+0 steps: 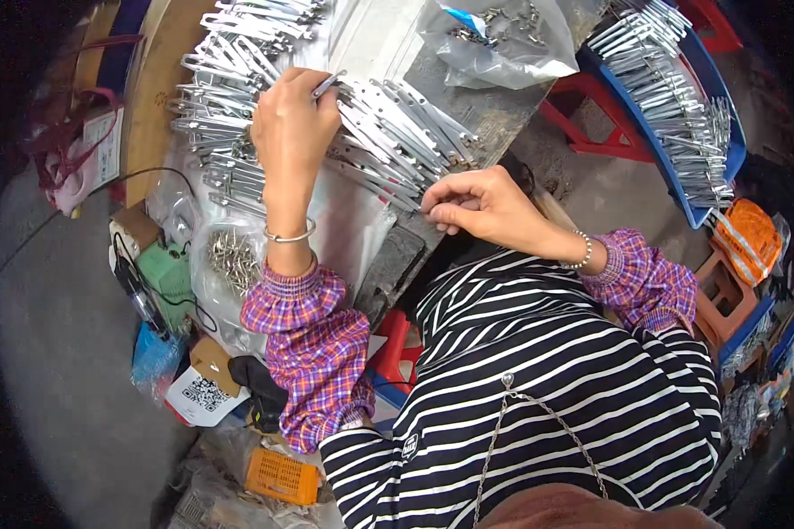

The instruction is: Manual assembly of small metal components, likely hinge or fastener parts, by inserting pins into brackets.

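Note:
My left hand [293, 123] is closed over the bench, with a small silver metal strip [328, 84] sticking out between thumb and fingers. Just right of it lies a row of slotted silver metal strips [397, 128], side by side and slanting toward me. At the near end of that row is my right hand [485, 207], its thumb and fingers curled together by the strip ends; whatever they pinch is hidden or too small to name. A larger heap of similar metal pieces [225, 106] spreads beneath and left of my left hand.
A clear plastic bag [538, 66] of small metal fasteners lies at the bench's far right. Another bag holds small pins [232, 260] at the left. A blue bin [737, 145] of metal strips stands right, beyond a red stool [604, 123]. An orange basket [282, 476] sits low at left.

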A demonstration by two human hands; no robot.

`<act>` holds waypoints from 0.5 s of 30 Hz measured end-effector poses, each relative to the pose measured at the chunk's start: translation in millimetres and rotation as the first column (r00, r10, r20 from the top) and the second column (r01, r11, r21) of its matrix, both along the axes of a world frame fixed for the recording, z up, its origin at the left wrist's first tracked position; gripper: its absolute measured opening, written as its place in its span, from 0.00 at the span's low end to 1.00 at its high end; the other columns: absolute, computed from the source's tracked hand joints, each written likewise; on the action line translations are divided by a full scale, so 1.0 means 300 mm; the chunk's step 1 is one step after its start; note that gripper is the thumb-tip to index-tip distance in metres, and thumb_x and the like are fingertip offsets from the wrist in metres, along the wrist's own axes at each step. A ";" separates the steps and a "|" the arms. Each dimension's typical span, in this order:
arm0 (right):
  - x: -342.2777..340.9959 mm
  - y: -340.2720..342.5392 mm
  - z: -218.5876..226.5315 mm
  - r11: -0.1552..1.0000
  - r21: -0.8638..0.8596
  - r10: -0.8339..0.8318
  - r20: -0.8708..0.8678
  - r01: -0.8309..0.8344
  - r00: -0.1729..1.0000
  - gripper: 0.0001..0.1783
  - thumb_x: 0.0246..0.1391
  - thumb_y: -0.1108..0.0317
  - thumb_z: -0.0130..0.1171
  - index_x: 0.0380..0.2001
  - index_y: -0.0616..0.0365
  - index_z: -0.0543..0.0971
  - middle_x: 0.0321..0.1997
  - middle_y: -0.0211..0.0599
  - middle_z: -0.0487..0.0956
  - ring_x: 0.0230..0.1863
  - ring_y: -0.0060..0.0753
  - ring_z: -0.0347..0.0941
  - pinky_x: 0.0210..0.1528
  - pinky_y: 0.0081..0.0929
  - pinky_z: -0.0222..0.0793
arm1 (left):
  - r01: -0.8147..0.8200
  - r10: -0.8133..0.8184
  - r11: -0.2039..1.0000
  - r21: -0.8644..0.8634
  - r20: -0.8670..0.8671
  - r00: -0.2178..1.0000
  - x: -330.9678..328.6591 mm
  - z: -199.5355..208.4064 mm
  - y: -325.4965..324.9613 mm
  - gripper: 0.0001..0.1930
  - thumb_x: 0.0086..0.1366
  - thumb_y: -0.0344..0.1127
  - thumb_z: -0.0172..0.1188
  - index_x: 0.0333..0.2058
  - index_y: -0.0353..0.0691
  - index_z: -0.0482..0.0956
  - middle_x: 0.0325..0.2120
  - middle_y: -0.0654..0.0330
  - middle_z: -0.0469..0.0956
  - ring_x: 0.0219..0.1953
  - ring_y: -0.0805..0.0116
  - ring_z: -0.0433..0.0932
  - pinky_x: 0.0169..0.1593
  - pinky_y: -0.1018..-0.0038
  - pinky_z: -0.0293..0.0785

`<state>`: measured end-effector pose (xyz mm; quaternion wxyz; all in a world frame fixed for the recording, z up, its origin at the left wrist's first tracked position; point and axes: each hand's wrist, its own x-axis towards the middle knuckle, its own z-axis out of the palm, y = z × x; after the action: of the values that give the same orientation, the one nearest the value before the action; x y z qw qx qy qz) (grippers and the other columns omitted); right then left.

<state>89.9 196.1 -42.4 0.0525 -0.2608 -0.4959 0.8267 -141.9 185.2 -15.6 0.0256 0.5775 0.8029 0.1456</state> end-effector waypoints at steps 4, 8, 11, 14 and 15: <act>-0.015 0.009 0.001 0.993 0.111 -0.022 -0.019 0.024 1.000 0.05 0.50 0.77 0.53 0.31 0.68 0.76 0.24 0.32 0.76 0.25 0.15 0.71 0.29 0.13 0.69 | 0.005 -0.005 1.000 0.016 -0.002 1.000 0.034 0.005 -0.002 0.07 0.48 0.30 0.56 0.28 0.40 0.79 0.29 0.61 0.77 0.30 0.56 0.76 0.34 0.67 0.71; -0.016 0.001 -0.007 0.975 0.219 -0.023 -0.054 0.034 0.998 0.05 0.49 0.78 0.53 0.30 0.68 0.76 0.23 0.32 0.76 0.24 0.15 0.71 0.28 0.13 0.69 | 0.014 -0.014 1.000 0.019 0.000 1.000 0.038 0.006 -0.024 0.07 0.48 0.29 0.55 0.28 0.40 0.79 0.28 0.60 0.77 0.30 0.56 0.76 0.34 0.68 0.71; -0.017 -0.002 -0.010 0.973 0.225 -0.030 -0.053 0.042 0.998 0.04 0.49 0.78 0.53 0.29 0.68 0.76 0.24 0.32 0.76 0.24 0.15 0.71 0.28 0.12 0.69 | 0.025 -0.025 1.000 -0.008 0.055 0.998 0.034 0.007 -0.034 0.07 0.48 0.28 0.55 0.28 0.40 0.79 0.28 0.59 0.77 0.29 0.56 0.76 0.34 0.68 0.71; -0.014 0.009 -0.004 0.981 0.195 -0.013 -0.045 0.022 0.999 0.05 0.49 0.77 0.54 0.30 0.68 0.76 0.24 0.32 0.76 0.25 0.15 0.71 0.29 0.13 0.70 | 0.026 -0.023 0.999 -0.027 0.102 0.995 0.033 0.013 -0.030 0.07 0.48 0.28 0.55 0.28 0.40 0.79 0.27 0.59 0.77 0.29 0.56 0.76 0.33 0.68 0.71; -0.011 0.008 -0.002 0.980 0.196 -0.020 -0.044 0.028 0.999 0.05 0.49 0.77 0.54 0.30 0.68 0.76 0.24 0.32 0.76 0.25 0.15 0.71 0.29 0.13 0.70 | 0.029 -0.029 1.000 0.002 0.044 0.999 0.035 0.021 -0.032 0.08 0.48 0.27 0.55 0.28 0.40 0.79 0.27 0.59 0.77 0.27 0.57 0.76 0.31 0.69 0.71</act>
<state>86.7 198.6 -43.1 0.0983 -0.2431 -0.5709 0.7780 -131.3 175.8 -9.4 0.0448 0.5858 0.7936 0.1583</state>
